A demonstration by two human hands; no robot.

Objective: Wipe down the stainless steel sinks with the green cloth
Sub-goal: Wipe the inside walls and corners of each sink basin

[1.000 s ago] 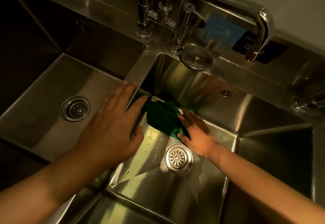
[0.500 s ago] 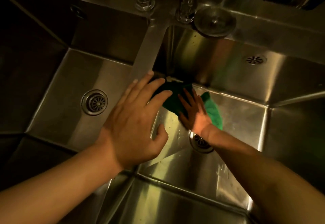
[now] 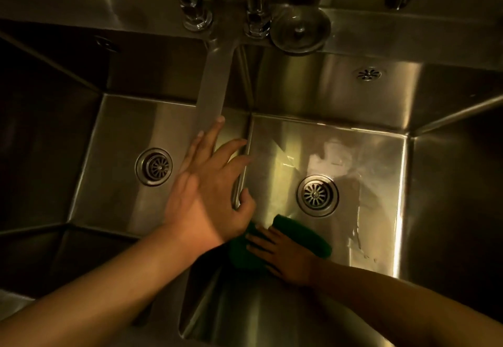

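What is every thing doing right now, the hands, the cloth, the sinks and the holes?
right sink, floor streaked, looks wet
left sink, no cloth in it
green cloth, bunched on the right sink's floor, front left corner
right hand, pressing flat on the green cloth
left hand, flat on the divider between the sinks, fingers straight
right drain, uncovered
left drain, uncovered
taps, no water seen running

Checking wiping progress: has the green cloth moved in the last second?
Yes. The green cloth went from beyond the right basin's round steel drain to its near side, under the right hand.
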